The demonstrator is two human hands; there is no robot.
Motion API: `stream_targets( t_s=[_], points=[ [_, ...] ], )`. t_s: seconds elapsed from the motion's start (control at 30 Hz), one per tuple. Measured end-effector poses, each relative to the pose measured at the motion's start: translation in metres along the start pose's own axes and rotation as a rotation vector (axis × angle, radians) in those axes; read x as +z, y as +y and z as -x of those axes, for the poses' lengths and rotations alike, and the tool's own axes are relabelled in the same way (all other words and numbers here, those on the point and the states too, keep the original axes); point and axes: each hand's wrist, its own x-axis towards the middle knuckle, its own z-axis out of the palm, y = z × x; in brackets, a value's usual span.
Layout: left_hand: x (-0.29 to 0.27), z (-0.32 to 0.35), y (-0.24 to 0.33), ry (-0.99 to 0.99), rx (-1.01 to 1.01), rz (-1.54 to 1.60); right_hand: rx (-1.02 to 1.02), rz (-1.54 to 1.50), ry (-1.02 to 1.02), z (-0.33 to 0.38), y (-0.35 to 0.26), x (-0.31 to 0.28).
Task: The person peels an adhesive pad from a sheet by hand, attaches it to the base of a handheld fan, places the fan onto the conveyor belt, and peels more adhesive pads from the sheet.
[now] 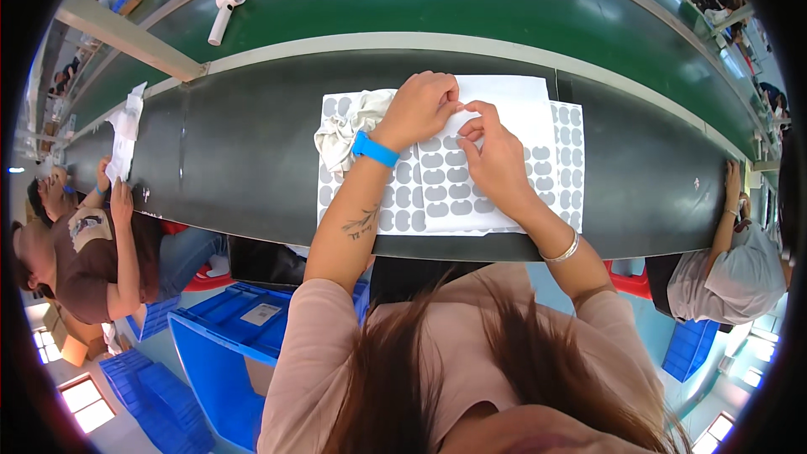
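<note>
Bends the left hand (423, 108) over the far part of a white sheet (450, 200) with rounded gray shapes, with fingers curled in toward the thumb. Cannot tell if pinching something small there. Curls the right hand (498, 160) over the same sheet, just beside the left fingertips. Cannot tell if holding anything with that one either. Wears a blue wristband (376, 150) near the left hand and a silver bracelet (565, 250) below the right hand. Has a crumpled white cloth (339, 139) just left of the left hand, more spotted sheets (572, 147) to the right of the right hand, plain white paper (514, 102) just past it, and a dark tabletop (252, 134) under both hands.
</note>
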Motion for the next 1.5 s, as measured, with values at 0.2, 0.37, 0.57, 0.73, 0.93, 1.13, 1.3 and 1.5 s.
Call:
stream_targets(
  t_s=[0.2,0.37,0.57,0.73,0.93,1.13,1.3,1.5],
  points=[
    [-0.002,0.0,0.002,-0.008,-0.003,0.005,0.062,0.058,-0.012,-0.001,0.001,0.005],
    [-0.003,0.002,0.003,-0.003,0.006,0.006,0.09,0.0,-0.019,0.0,-0.001,0.006],
    [-0.001,-0.003,0.002,-0.003,0.014,-0.012,-0.136,-0.242,-0.023,-0.005,0.001,-0.013],
    [-0.003,-0.004,0.004,-0.031,-0.008,0.022,-0.126,-0.228,0.275,-0.017,0.022,-0.033],
    [-0.004,-0.002,0.031,0.141,0.024,0.009,-0.072,-0.31,0.433,-0.022,0.045,-0.058],
    [0.004,-0.002,0.048,0.114,-0.03,0.1,-0.098,-0.241,0.223,-0.011,0.024,-0.049],
    [0.015,0.005,0.036,0.098,-0.216,0.468,-0.222,-0.057,0.274,-0.01,0.026,-0.047],
    [0.011,-0.001,0.041,0.065,-0.473,0.934,-0.301,0.083,0.281,-0.008,0.027,-0.047]
  ],
)
